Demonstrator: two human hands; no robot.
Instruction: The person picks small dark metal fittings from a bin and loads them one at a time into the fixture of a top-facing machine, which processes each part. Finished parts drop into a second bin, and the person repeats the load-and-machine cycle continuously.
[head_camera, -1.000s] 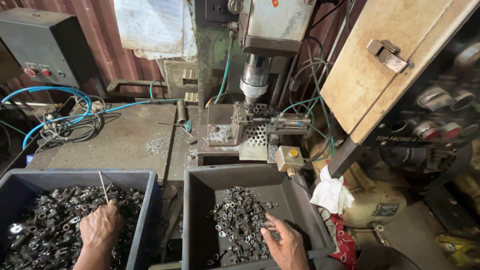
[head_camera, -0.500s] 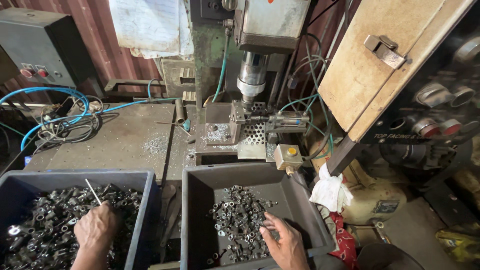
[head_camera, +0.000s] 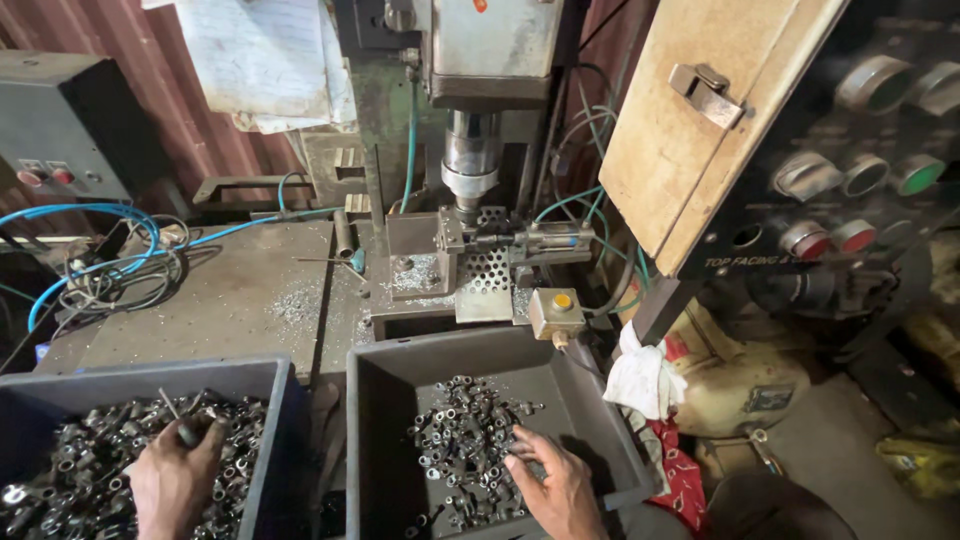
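Dim, warm workshop light (sharp centre), dark corners, edges stretched by wide lens.

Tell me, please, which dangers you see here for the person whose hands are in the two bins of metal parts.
1. Both bare hands, left hand and right hand, dig among small metal parts; any sharp edges could cut skin.
2. Metal shavings lie on the steel bench; these might prick fingers.
3. Loose blue hoses and wires sit near the left bin and could snag an arm.

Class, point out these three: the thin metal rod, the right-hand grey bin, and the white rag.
thin metal rod (head_camera: 168, 403), head view, bare shaft above the left hand.
right-hand grey bin (head_camera: 371, 440), head view, left inner wall.
white rag (head_camera: 640, 382), head view, middle fold.
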